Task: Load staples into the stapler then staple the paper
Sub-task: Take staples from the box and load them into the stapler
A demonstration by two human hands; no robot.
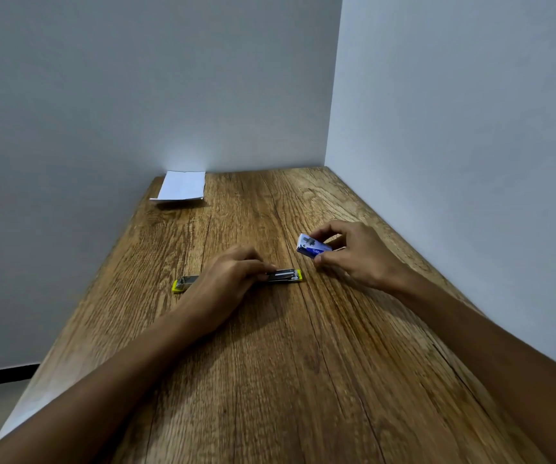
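Note:
A yellow stapler (285, 275) lies swung open flat on the wooden table (270, 363), its metal staple channel facing up. My left hand (226, 279) rests over its middle, fingertips pressing on the channel; the yellow lid end (183, 284) sticks out to the left of the hand. My right hand (353, 254) holds a small blue-and-white staple box (313, 248) just above the table, to the right of the stapler. Folded white paper (181, 189) lies at the far left corner against the wall.
Grey walls close off the far side and the right side of the table. The table's left edge drops to the floor. Bare wood stretches between my forearms and the near edge.

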